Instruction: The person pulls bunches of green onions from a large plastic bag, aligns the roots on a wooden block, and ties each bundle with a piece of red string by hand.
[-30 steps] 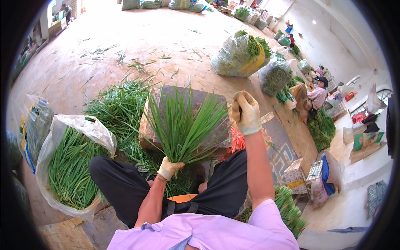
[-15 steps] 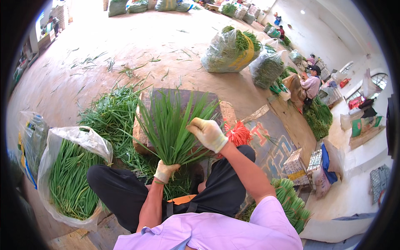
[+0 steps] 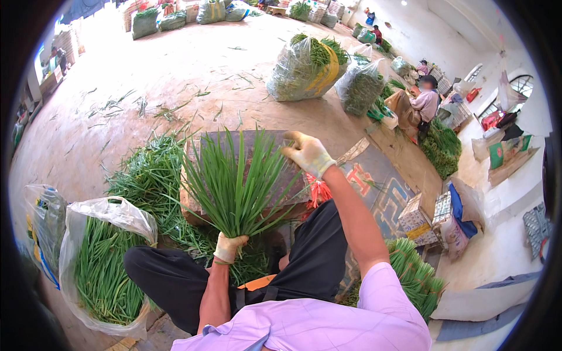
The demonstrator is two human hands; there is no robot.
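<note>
Left hand [image 3: 229, 246] clamps the bunch [image 3: 237, 190] low: hold firm. Right hand [image 3: 309, 154], by the bunch's upper right, grip unclear: move lightly.

The pale floor [image 3: 175, 70] carries a low wooden surface [image 3: 189, 186]; a loose heap of grass-like green leaves [image 3: 143, 181]; an open, leaf-filled plastic bag [image 3: 111, 206]; a bulging yellow-banded bag [image 3: 293, 73]; scattered leaf scraps [image 3: 141, 105].
</note>
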